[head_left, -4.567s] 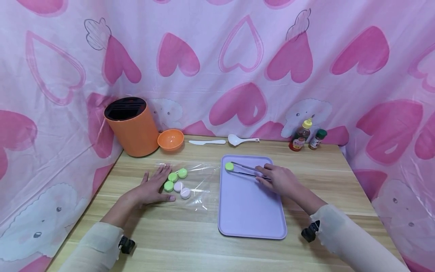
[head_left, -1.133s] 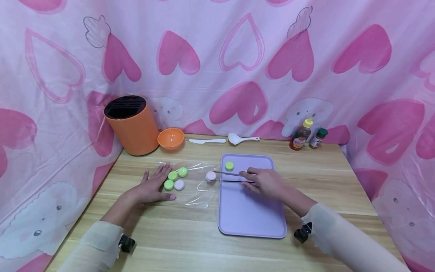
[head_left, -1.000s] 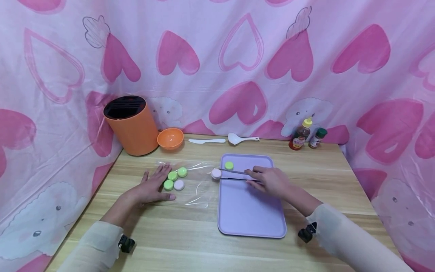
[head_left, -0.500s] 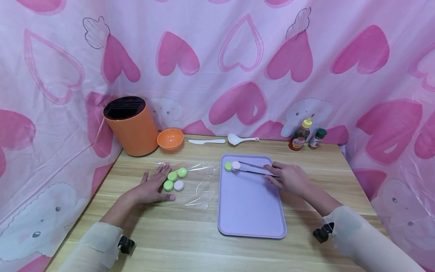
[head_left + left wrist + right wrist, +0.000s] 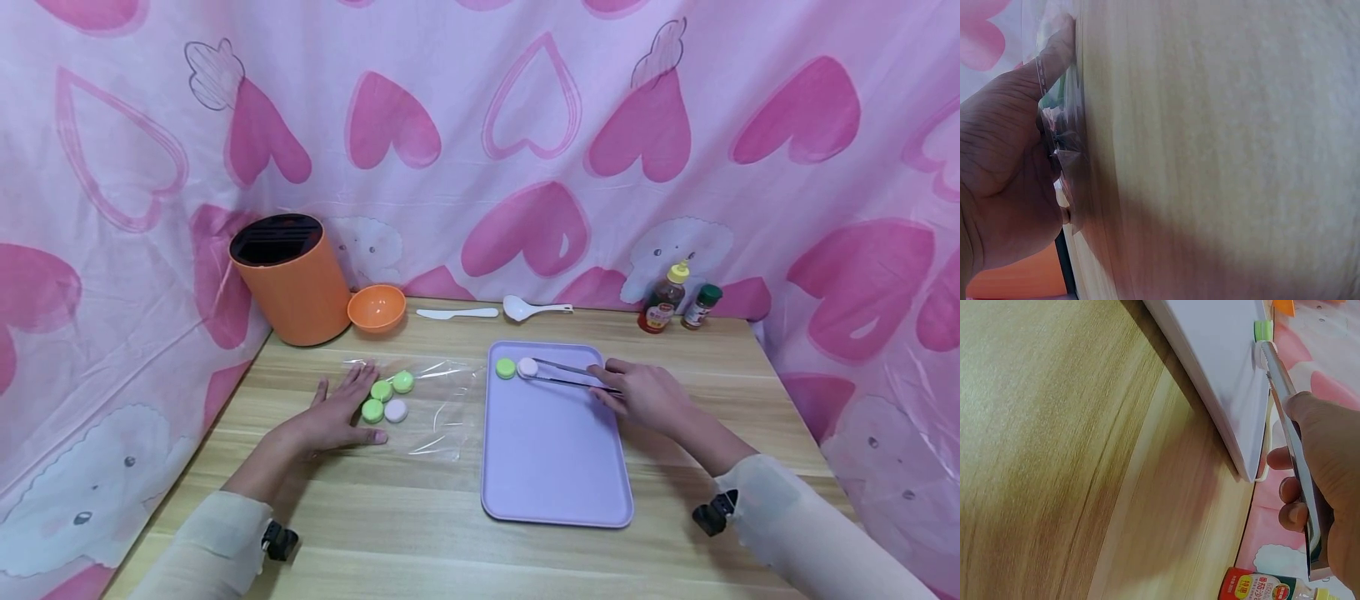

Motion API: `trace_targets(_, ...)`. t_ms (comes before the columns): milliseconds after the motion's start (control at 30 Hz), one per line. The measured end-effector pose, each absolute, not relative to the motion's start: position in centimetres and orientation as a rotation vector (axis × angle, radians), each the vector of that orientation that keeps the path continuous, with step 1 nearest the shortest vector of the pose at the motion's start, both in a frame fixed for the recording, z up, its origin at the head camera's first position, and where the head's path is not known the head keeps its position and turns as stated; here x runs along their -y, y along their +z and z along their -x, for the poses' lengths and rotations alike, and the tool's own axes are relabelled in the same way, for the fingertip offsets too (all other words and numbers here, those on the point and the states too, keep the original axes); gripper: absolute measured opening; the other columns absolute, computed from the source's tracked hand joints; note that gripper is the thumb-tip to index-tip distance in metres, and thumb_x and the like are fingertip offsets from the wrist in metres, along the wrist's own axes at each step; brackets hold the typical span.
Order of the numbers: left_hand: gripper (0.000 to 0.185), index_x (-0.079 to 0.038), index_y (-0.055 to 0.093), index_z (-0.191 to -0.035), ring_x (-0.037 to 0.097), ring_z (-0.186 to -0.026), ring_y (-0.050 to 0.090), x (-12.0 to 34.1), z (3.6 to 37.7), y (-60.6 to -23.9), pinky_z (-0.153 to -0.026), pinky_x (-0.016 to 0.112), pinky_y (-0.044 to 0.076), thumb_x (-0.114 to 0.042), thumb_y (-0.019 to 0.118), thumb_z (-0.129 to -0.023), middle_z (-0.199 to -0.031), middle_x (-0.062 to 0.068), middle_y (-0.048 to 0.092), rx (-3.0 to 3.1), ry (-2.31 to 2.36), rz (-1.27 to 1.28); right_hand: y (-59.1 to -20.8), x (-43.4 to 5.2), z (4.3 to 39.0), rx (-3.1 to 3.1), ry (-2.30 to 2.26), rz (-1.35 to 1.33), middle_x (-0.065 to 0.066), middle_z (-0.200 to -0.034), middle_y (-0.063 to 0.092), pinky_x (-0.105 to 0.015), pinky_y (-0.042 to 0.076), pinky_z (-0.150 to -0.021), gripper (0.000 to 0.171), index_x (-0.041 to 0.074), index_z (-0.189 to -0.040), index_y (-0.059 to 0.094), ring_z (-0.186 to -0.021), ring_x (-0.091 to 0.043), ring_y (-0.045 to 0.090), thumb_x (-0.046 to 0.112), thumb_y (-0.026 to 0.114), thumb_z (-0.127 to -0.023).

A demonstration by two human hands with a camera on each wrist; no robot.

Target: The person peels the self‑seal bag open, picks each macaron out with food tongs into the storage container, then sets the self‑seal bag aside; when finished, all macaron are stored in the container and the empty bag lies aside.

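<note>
My right hand (image 5: 648, 398) grips metal tongs (image 5: 566, 372), whose tips are at a pale pink macaron (image 5: 528, 367) on the purple tray (image 5: 555, 467). Just left of it on the tray lies a green macaron (image 5: 506, 367). In the right wrist view, fingers and thumb wrap the tongs (image 5: 1297, 444). My left hand (image 5: 333, 417) rests with spread fingers on the left side of a clear plastic bag (image 5: 442, 417). Several green macarons (image 5: 382, 390) and one pale pink macaron (image 5: 396, 410) are at the bag, beside that hand.
At the back left stand an orange knife block (image 5: 300, 292) and an orange bowl (image 5: 377, 309). A white knife (image 5: 457, 313) and a white ladle (image 5: 525, 309) lie along the back edge. A sauce bottle (image 5: 663, 302) and a green-capped jar (image 5: 702, 307) stand back right.
The right hand has carried a pale pink macaron in the tongs from the bag rightward onto the tray, beside the green one placed there earlier. The left hand has stayed in place.
</note>
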State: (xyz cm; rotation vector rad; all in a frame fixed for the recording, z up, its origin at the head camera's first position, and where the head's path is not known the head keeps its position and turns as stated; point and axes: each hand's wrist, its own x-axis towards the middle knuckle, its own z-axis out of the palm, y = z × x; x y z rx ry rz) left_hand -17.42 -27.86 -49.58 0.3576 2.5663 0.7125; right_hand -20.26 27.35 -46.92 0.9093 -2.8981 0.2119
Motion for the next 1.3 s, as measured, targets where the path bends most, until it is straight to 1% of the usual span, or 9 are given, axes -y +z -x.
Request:
trace_targets(67, 0.129, -0.011, 0.002, -0.179, 0.044, -0.173, -0.014, 27.9, 17.4, -49.5, -0.129, 0.077, -0.021, -0.065, 0.082, -0.092, -0.188, 0.016, -0.007, -2.566, 0.714, -0.356, -46.9, -27.4, 20.3, 2.905, 0.201, -0.906, -0.014, -0.121, 0.079, -0.030, 0.059, -0.063, 0.046, 0.016, -0.144, 0.076, -0.072, -0.012, 0.062, 0.033, 0.081, -0.102)
trace_targets(300, 0.129, -0.012, 0.002, -0.179, 0.043, -0.173, -0.015, 27.9, 17.4, -49.5, -0.129, 0.077, -0.021, -0.065, 0.082, -0.092, -0.188, 0.015, -0.007, -2.565, 0.717, -0.358, -47.0, -27.5, 20.3, 2.940, 0.212, -0.903, -0.015, -0.126, 0.079, -0.037, 0.068, -0.073, 0.047, 0.019, -0.147, 0.074, -0.079, -0.016, 0.069, 0.036, 0.080, -0.103)
trace_targets(433, 0.129, -0.012, 0.003, -0.179, 0.043, -0.173, -0.014, 27.8, 17.4, -49.5, -0.129, 0.078, -0.021, -0.065, 0.082, -0.093, -0.188, 0.015, -0.006, -2.568, 0.718, -0.366, -47.1, -27.4, 20.3, 2.950, 0.225, -0.896, -0.015, -0.124, 0.079, -0.038, 0.068, -0.073, 0.048, 0.018, -0.147, 0.074, -0.079, -0.016, 0.068, 0.036, 0.080, -0.103)
trace_targets(600, 0.128, -0.012, 0.003, -0.179, 0.043, -0.173, -0.014, 27.8, 17.4, -49.5, -0.129, 0.078, -0.020, -0.065, 0.081, -0.093, -0.188, 0.015, -0.006, -2.572, 0.711, -0.365, -47.2, -27.4, 20.4, 2.958, 0.241, -0.887, -0.015, -0.125, 0.078, -0.041, 0.069, -0.077, 0.049, 0.018, -0.149, 0.072, -0.081, -0.017, 0.069, 0.036, 0.079, -0.104)
trace_targets(800, 0.130, -0.012, 0.002, -0.179, 0.043, -0.173, -0.015, 27.8, 17.4, -49.4, -0.129, 0.077, -0.021, -0.066, 0.082, -0.092, -0.188, 0.015, -0.007, -2.567, 0.705, -0.349, -47.2, -27.3, 20.4, 2.972, 0.255, -0.862, -0.014, -0.122, 0.077, -0.034, 0.064, -0.070, 0.050, 0.020, -0.150, 0.071, -0.077, -0.014, 0.064, 0.038, 0.079, -0.104)
trace_targets(1033, 0.129, -0.012, 0.002, -0.179, 0.043, -0.173, -0.015, 28.0, 17.4, -49.6, -0.129, 0.078, -0.021, -0.066, 0.081, -0.092, -0.188, 0.015, -0.007, -2.574, 0.698, -0.354, -46.7, -26.2, 20.2, 2.895, 0.220, -0.909, -0.011, -0.121, 0.077, -0.035, 0.066, -0.069, 0.050, 0.022, -0.149, 0.073, -0.075, -0.014, 0.066, 0.039, 0.080, -0.103)
trace_targets(1167, 0.130, -0.012, 0.002, -0.179, 0.043, -0.173, -0.015, 28.0, 17.5, -49.7, -0.128, 0.078, -0.022, -0.067, 0.081, -0.092, -0.188, 0.016, -0.007, -2.571, 0.706, -0.360, -46.5, -24.7, 19.8, 2.847, 0.189, -0.997, -0.006, -0.115, 0.076, -0.027, 0.059, -0.062, 0.047, 0.024, -0.146, 0.075, -0.069, -0.009, 0.058, 0.040, 0.080, -0.103)
trace_targets(1267, 0.130, -0.012, 0.002, -0.179, 0.043, -0.173, -0.015, 28.0, 17.5, -49.8, -0.128, 0.078, -0.022, -0.067, 0.081, -0.092, -0.188, 0.015, -0.008, -2.569, 0.708, -0.359, -46.4, -23.6, 19.5, 2.820, 0.186, -1.062, -0.003, -0.112, 0.076, -0.023, 0.053, -0.059, 0.045, 0.023, -0.145, 0.075, -0.065, -0.007, 0.052, 0.039, 0.080, -0.103)
trace_targets(1300, 0.130, -0.012, 0.002, -0.179, 0.042, -0.173, -0.016, 28.1, 17.5, -49.8, -0.128, 0.078, -0.022, -0.067, 0.081, -0.092, -0.188, 0.014, -0.008, -2.570, 0.707, -0.359, -46.5, -23.2, 19.4, 2.806, 0.183, -1.086, -0.002, -0.111, 0.076, -0.023, 0.054, -0.059, 0.044, 0.022, -0.144, 0.076, -0.065, -0.007, 0.052, 0.038, 0.080, -0.103)
